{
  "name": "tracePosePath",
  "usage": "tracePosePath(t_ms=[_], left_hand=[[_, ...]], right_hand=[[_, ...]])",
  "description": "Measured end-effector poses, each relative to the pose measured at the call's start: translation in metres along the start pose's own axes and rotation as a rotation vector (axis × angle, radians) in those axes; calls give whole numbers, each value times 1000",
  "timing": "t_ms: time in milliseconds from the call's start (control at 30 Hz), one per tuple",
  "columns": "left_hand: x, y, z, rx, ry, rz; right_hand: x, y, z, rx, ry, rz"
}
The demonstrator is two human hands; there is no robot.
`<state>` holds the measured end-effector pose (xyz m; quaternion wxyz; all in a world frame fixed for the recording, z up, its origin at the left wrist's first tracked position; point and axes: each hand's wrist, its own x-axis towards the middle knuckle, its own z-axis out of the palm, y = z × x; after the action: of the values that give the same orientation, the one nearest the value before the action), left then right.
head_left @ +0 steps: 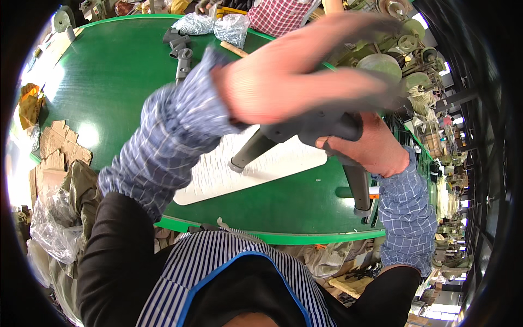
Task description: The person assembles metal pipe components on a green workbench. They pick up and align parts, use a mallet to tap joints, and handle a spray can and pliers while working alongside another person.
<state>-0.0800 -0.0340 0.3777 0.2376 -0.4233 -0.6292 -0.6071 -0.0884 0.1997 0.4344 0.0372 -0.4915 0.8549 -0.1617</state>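
My left hand [305, 76], smeared by motion, is raised over the work with its fingers stretched to the right and apart; nothing shows in its grasp. Below it is a dark grey legged base [256, 150], with tube-like legs reaching down left and down right. My right hand [378, 146] is wrapped round the base at its right side, thumb on the near face. Much of the base's top is hidden behind my left hand. Under the base, a white board [210, 185] with a streaked surface lies on the green table [120, 71].
Clear bags of small metal parts [231, 28] sit at the far edge, near grey fittings [177, 41] and a wooden handle [233, 49]. Torn cardboard [64, 143] lies at left. A person in red checks [280, 15] is across the table; machines [381, 68] stand at right.
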Motion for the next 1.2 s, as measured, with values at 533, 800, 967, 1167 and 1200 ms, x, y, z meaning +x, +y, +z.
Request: tracePosePath(t_ms=[533, 800, 967, 1167, 1200], left_hand=[[24, -7, 12, 251, -225, 60], [-117, -36, -19, -212, 634, -328], [-232, -56, -7, -295, 794, -670], [-307, -41, 30, -165, 949, -942], [-311, -39, 39, -92, 907, -987]], right_hand=[[4, 4, 48, -192, 75, -35], [-58, 105, -40, 973, 687, 750], [-78, 281, -16, 1322, 1044, 548], [-63, 461, 89, 1560, 1392, 531], [-59, 482, 109, 1581, 1436, 561]])
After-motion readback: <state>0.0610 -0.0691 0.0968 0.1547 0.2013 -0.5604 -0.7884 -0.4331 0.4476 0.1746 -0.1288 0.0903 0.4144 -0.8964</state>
